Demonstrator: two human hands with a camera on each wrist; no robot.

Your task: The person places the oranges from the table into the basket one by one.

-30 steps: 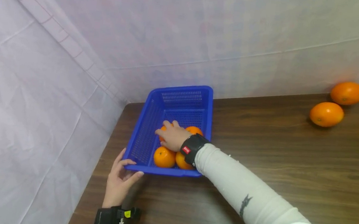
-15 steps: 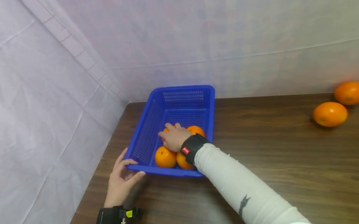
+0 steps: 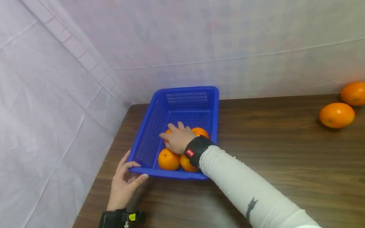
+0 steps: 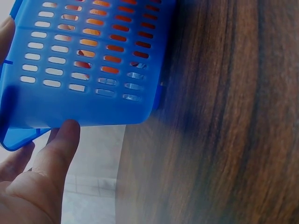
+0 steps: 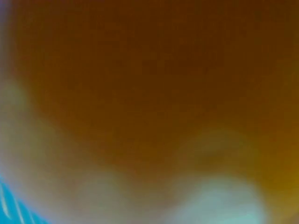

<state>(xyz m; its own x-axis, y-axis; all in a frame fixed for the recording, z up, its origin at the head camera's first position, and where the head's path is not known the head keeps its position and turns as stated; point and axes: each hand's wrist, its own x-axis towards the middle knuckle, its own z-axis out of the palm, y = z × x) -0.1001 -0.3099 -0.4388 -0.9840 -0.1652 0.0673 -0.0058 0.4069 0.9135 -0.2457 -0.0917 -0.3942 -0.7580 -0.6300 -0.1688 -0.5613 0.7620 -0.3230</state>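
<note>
A blue perforated plastic basket (image 3: 193,177) sits on the table, holding several oranges in its near half. My left hand (image 3: 123,187) grips the near left corner, fingers over the rim and thumb on the front wall; the left wrist view shows the thumb (image 4: 65,144) against that wall. Inside the basket my right hand (image 3: 179,139) spans an orange (image 3: 168,131) from above, its fingers spread round it. Other oranges lie close by: one at the front (image 3: 169,159), one partly under the wrist (image 3: 188,163), another behind (image 3: 200,131). Blurred orange colour fills most of the right wrist view.
Two more oranges stand on the wooden table (image 3: 271,143) at the far right, one nearer (image 3: 337,115) and one behind (image 3: 358,93). A pale cloth wall (image 3: 241,43) runs along the back, and another sheet (image 3: 32,115) hangs at the left.
The view has shifted slightly, so the far oranges sit further right. The right hand stays on its orange, its fingers slightly more spread than half a second ago. The left hand keeps its hold.
</note>
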